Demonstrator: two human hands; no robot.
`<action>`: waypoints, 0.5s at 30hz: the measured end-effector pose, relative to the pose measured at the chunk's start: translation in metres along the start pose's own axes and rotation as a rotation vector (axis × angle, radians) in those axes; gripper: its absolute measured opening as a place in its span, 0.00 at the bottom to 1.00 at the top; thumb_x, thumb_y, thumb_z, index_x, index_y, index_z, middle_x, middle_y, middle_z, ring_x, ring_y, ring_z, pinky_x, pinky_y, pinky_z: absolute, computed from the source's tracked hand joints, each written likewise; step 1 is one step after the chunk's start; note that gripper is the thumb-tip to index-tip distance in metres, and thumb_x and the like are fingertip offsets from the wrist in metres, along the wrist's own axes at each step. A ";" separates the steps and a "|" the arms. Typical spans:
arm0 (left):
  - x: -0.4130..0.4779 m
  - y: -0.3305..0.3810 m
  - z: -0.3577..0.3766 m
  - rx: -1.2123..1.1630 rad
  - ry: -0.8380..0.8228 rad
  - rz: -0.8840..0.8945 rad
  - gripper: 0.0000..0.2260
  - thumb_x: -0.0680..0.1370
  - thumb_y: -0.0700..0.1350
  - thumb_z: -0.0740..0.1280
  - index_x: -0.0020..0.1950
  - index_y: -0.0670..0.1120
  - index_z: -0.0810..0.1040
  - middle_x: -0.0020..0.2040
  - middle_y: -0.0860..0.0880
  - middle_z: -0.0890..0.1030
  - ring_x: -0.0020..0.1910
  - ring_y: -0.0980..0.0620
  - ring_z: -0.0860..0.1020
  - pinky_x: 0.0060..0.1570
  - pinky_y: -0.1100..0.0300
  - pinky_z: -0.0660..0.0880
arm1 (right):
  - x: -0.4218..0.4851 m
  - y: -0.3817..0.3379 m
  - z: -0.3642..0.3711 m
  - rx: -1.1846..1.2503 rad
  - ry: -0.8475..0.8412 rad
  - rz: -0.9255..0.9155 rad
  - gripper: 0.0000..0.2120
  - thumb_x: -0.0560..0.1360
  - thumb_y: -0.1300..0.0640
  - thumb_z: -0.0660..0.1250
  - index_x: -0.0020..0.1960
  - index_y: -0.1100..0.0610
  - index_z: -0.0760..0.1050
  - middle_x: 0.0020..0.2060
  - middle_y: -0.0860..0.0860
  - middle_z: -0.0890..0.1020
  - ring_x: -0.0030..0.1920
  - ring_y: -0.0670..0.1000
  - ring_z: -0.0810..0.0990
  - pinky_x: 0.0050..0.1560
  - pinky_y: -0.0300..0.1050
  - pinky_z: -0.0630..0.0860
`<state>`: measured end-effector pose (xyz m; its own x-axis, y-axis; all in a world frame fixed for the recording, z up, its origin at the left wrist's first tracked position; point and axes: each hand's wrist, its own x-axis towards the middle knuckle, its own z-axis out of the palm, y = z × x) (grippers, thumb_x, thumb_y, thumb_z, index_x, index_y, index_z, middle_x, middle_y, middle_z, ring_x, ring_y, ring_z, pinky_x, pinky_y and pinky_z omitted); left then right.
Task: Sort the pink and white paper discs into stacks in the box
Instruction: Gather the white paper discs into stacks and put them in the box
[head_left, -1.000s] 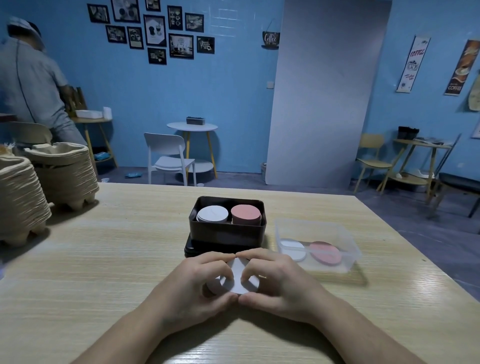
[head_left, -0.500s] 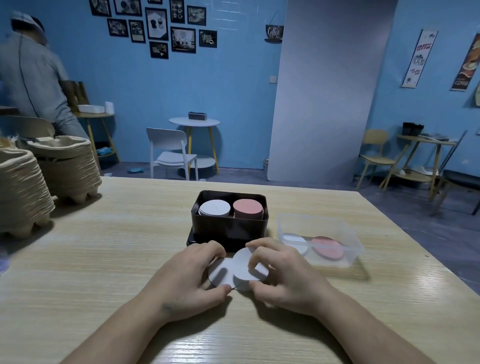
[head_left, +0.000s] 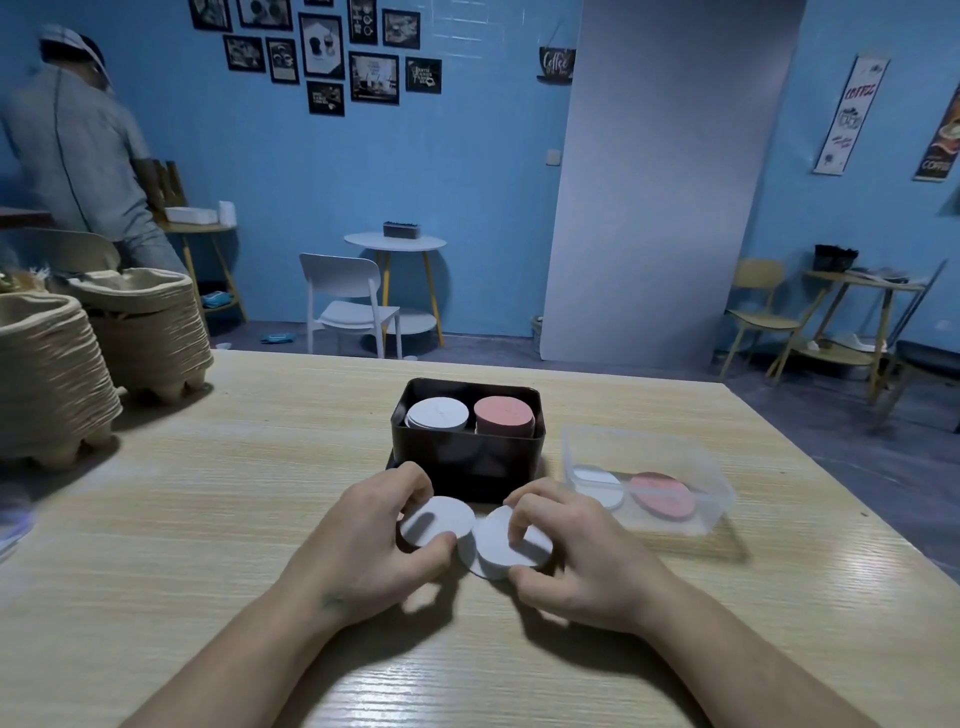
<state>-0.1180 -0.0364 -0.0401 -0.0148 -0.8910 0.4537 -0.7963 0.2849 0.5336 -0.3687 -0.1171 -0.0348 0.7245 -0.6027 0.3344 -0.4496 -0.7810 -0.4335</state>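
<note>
at the far left of the pale wooden surface (head_left: 234, 493) stand stacks of tan pulp trays (head_left: 52, 374). in the middle, the left hand (head_left: 363, 545) pinches one round white paper disc (head_left: 441, 519) between thumb and curled fingers. just beside it, the right hand (head_left: 582, 566) grips a few more white discs (head_left: 493, 545). behind the hands, a black rectangular box (head_left: 467, 462) holds a white stack (head_left: 438, 413) beside a pink stack (head_left: 504, 413). to the right, a clear plastic tub (head_left: 649, 447) holds loose discs.

We face a blue wall (head_left: 467, 182) hung with framed pictures (head_left: 322, 52). Below it a white chair (head_left: 348, 296) and round white table (head_left: 395, 241) stand beside a tall grey panel (head_left: 665, 182) on the grey floor (head_left: 831, 415).
</note>
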 end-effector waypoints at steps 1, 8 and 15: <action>0.000 0.001 0.000 -0.014 0.015 0.004 0.13 0.71 0.60 0.69 0.47 0.53 0.73 0.42 0.55 0.78 0.44 0.53 0.78 0.42 0.49 0.77 | 0.000 0.000 0.000 -0.002 -0.005 -0.003 0.11 0.70 0.42 0.70 0.46 0.43 0.71 0.57 0.40 0.77 0.57 0.45 0.78 0.56 0.48 0.77; 0.001 0.005 0.004 -0.016 0.014 0.110 0.16 0.74 0.62 0.70 0.53 0.53 0.77 0.46 0.58 0.79 0.48 0.56 0.78 0.47 0.54 0.77 | 0.001 -0.001 0.001 0.057 0.003 -0.017 0.18 0.73 0.37 0.72 0.58 0.41 0.71 0.57 0.44 0.81 0.55 0.48 0.80 0.54 0.52 0.79; 0.000 0.008 0.006 0.008 0.002 0.212 0.12 0.76 0.59 0.71 0.51 0.60 0.69 0.49 0.60 0.79 0.50 0.58 0.78 0.48 0.57 0.77 | 0.001 -0.004 0.003 0.106 0.016 -0.040 0.20 0.74 0.39 0.74 0.62 0.42 0.73 0.66 0.44 0.80 0.66 0.46 0.79 0.60 0.50 0.78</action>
<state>-0.1281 -0.0362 -0.0394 -0.1820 -0.8107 0.5565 -0.7801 0.4636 0.4202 -0.3646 -0.1138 -0.0355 0.7320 -0.5747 0.3659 -0.3623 -0.7832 -0.5053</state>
